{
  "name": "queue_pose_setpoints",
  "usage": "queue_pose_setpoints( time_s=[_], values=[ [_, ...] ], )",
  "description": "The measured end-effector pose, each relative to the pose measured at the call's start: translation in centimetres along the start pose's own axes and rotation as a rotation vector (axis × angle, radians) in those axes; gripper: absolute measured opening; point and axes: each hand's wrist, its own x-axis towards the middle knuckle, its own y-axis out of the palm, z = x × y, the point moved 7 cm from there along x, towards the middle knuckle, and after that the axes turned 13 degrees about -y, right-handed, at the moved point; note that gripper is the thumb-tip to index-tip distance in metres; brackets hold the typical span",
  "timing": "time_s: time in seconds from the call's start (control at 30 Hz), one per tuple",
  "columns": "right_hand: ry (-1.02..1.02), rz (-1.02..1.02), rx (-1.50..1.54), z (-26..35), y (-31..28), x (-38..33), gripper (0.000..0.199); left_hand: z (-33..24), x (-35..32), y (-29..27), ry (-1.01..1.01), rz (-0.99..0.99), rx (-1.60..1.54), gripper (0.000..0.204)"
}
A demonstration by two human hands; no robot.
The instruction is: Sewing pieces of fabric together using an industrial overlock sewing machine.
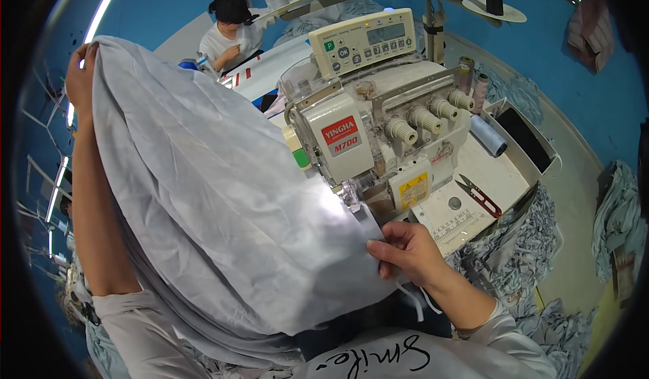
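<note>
A large sheet of pale grey fabric point(216, 196) hangs stretched between my two hands in front of a cream overlock sewing machine point(378, 129). My left hand point(80, 78) is raised high at the upper left and grips the top corner of the fabric. My right hand point(405, 247) pinches the lower right edge of the fabric, just in front of the machine's presser foot point(351, 193). The fabric covers most of the left half of the view and hides the table beneath it.
Red-handled thread snips point(478, 195) lie on the white machine table point(500, 176). Thread cones point(473, 85) stand behind the machine. Heaps of grey fabric scraps point(527, 244) lie at right. Another person point(230, 31) sits working at the back.
</note>
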Motion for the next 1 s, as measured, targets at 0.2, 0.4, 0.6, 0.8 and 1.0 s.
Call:
queue_pose_setpoints(
  time_s=[0.2, 0.4, 0.6, 0.8, 1.0],
  values=[
    [-0.009, -0.002, -0.01, 0.3, 0.2, 0.0, 0.014, 3.0, 6.7, -1.2, -0.045, -0.037, 0.027, 0.045],
    [-0.01, -0.039, -0.037, 0.8, 0.5, -0.2, 0.015, 13.0, 9.4, -0.7, -0.178, -0.134, 0.254, 0.051],
    [-0.033, -0.089, -0.045, 0.4, 0.0, 0.1, 0.016, 24.7, -9.1, 8.4, -0.656, -0.086, 0.27, 0.04],
    [-0.06, -0.082, -0.007, 0.6, 1.2, -0.4, 0.015, 19.1, -31.9, 11.3, -0.608, 0.107, -0.111, 0.044],
    [-0.201, -0.084, -0.423, 1.9, -0.4, -2.3, 0.013, -3.1, -26.8, 2.8, -0.305, 0.503, -0.881, 0.034]
  ],
)
